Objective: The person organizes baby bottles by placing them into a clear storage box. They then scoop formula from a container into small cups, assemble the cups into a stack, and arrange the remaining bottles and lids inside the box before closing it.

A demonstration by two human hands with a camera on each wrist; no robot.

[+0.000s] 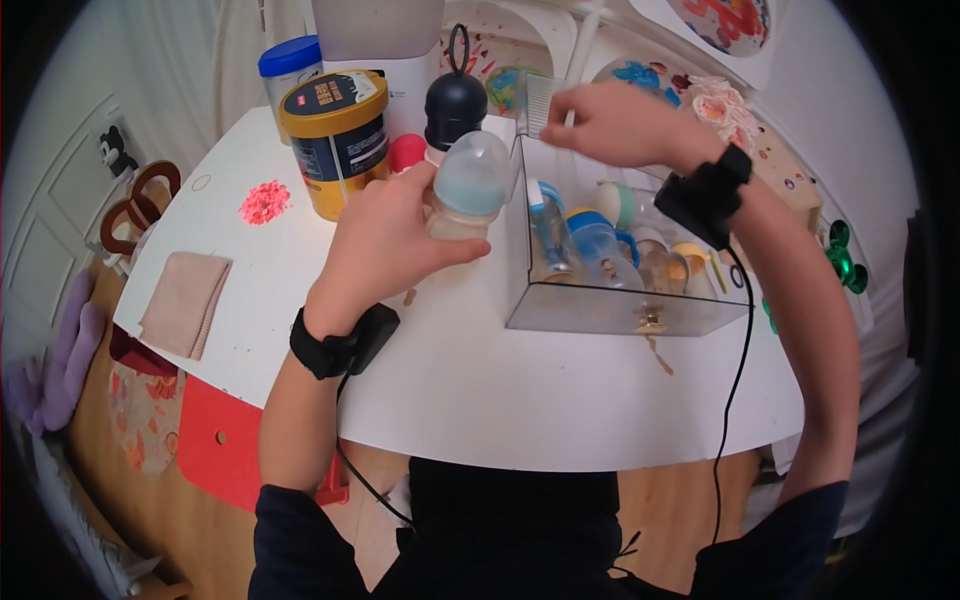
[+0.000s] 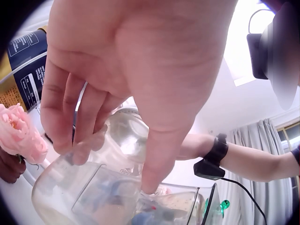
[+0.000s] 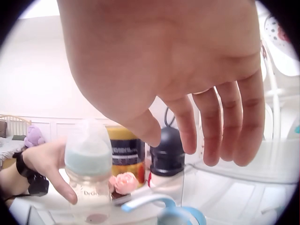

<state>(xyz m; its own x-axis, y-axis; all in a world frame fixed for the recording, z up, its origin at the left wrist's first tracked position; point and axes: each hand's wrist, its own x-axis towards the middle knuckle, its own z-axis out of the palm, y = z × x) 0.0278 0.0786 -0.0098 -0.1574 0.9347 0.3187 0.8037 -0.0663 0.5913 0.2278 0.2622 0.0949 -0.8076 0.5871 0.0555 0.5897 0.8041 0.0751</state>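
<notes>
My left hand [image 1: 385, 235] grips a baby bottle [image 1: 472, 190] with a clear dome cap and a pale blue collar. The bottle stands near the left wall of a clear box [image 1: 590, 310]. Above the back left of that box is my right hand [image 1: 625, 122], its fingers hanging loosely with nothing between them, as the right wrist view shows. Inside the box lie several baby bottles and cups, among them a blue-handled cup [image 1: 600, 250] and a bottle with a pale green collar [image 1: 622, 204].
A yellow tub [image 1: 335, 150], a blue-lidded container [image 1: 288, 62] and a black-topped bottle [image 1: 455, 108] stand behind the left hand. Pink petals [image 1: 265, 202] and a folded beige cloth [image 1: 186, 303] lie on the white table [image 1: 480, 400]. Pink flowers [image 1: 722, 110] are at the back right.
</notes>
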